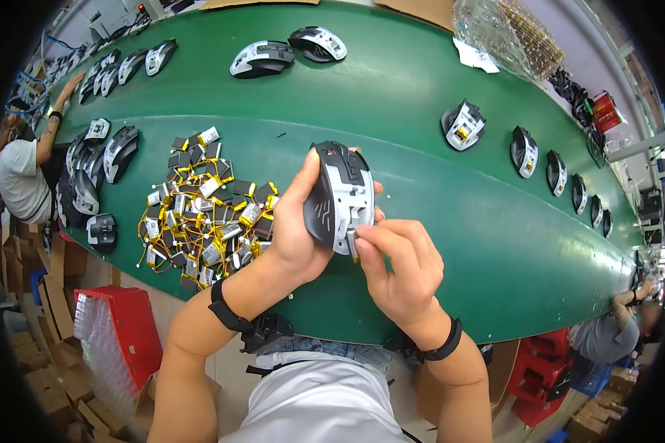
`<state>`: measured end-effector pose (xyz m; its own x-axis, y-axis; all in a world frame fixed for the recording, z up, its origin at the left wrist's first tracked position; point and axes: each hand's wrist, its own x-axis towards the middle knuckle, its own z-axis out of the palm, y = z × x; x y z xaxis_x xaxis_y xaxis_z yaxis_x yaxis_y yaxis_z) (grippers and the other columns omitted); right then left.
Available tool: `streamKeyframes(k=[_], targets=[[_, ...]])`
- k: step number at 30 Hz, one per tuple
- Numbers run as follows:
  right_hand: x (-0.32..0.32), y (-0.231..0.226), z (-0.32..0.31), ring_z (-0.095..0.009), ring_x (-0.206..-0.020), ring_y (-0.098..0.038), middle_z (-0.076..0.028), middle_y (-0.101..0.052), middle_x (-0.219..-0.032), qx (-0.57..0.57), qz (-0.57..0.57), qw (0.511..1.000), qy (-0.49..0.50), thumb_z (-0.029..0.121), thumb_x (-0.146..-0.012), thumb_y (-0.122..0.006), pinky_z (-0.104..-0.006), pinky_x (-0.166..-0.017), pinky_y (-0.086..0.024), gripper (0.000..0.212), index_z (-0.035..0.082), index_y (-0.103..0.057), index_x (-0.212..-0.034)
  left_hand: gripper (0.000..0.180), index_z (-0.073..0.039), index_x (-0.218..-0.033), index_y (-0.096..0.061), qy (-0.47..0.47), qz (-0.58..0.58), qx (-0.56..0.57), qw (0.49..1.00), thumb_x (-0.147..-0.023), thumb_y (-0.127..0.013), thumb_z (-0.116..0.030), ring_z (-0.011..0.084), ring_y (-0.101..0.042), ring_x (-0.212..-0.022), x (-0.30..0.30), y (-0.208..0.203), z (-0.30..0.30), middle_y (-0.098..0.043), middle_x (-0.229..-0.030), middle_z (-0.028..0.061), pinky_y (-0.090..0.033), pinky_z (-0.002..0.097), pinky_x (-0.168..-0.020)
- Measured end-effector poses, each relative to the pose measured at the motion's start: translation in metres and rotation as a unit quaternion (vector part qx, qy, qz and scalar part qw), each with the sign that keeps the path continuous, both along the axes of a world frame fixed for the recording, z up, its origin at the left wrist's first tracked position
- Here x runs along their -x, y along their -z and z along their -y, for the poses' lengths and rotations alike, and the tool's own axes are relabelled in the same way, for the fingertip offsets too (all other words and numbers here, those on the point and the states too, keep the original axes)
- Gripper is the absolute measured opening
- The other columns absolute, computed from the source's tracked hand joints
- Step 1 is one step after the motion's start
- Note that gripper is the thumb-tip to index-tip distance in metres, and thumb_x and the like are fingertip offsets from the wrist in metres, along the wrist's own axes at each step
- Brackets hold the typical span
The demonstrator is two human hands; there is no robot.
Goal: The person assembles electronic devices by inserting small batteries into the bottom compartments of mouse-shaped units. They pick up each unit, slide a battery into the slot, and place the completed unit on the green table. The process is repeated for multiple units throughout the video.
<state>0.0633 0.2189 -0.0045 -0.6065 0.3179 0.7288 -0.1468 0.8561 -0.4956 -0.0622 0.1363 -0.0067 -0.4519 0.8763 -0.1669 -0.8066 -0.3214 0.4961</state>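
My left hand (300, 235) is wrapped round a half-assembled computer mouse (338, 193) with a black and white shell, held above the green table. Between the thumb and forefinger of my right hand (403, 269) is a small silver battery (356, 242) with a yellow end. It touches the white lower part of the mouse; whether it sits inside the opening I cannot tell. Left of the mouse lies a loose pile of small batteries (208, 214) with thin yellow and red wires.
Unfinished mice (100, 166) are heaped at the left, and more (526, 151) stand in a line at the right. Two mice (262, 59) lie at the back. A red crate (129, 332) is below the table edge. One person (26, 173) works at the left, another (609, 332) at the right.
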Motion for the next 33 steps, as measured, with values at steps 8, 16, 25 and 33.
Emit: streamKeyframes(k=[8, 16, 25, 33], targets=[[-0.003, -0.012, -0.008, -0.019, -0.071, -0.062, -0.006, -0.063, -0.086, -0.002, 0.037, 0.998, -0.048, 0.003, -0.067, -0.082, -0.0305, -0.058, -0.052, 0.037, 0.002, -0.073, -0.103, 0.059, -0.004, -0.13, -0.049, -0.02, 0.006, 0.013, 1.0, -0.102, -0.031, -0.052, 0.0313, -0.067, -0.082, 0.006, -0.001, 0.002, -0.065, -0.104, 0.0199, -0.057, 0.0404, -0.073], [-0.002, -0.013, -0.012, -0.019, -0.067, -0.062, -0.006, -0.065, -0.083, 0.031, 0.008, 0.996, -0.089, 0.006, -0.065, -0.085, -0.0289, -0.057, -0.051, 0.028, 0.004, -0.073, -0.091, 0.061, -0.005, -0.14, -0.04, 0.003, -0.051, -0.037, 0.998, -0.102, -0.028, -0.052, 0.0308, -0.067, -0.083, 0.007, -0.008, 0.004, -0.063, -0.107, 0.0199, -0.058, 0.0386, -0.072], [-0.008, -0.012, -0.009, -0.019, -0.066, -0.063, -0.006, -0.066, -0.082, 0.097, 0.006, 0.995, -0.02, 0.004, -0.065, -0.085, -0.0287, -0.056, -0.051, 0.024, 0.005, -0.069, -0.083, 0.057, -0.002, -0.137, -0.042, 0.019, -0.139, 0.015, 0.99, -0.104, -0.027, -0.047, 0.0239, -0.067, -0.09, -0.001, -0.006, 0.001, -0.063, -0.108, 0.0194, -0.056, 0.0346, -0.079], [-0.005, -0.024, -0.016, -0.024, -0.073, -0.065, -0.009, -0.068, -0.085, 0.008, 0.041, 0.997, -0.072, -0.001, -0.067, -0.081, -0.0324, -0.063, -0.053, 0.025, 0.002, -0.067, -0.088, 0.056, -0.004, -0.13, -0.048, 0.009, -0.08, 0.02, 0.997, -0.103, -0.028, -0.049, 0.0294, -0.069, -0.083, 0.012, -0.004, 0.003, -0.065, -0.104, 0.0204, -0.058, 0.0393, -0.071]])
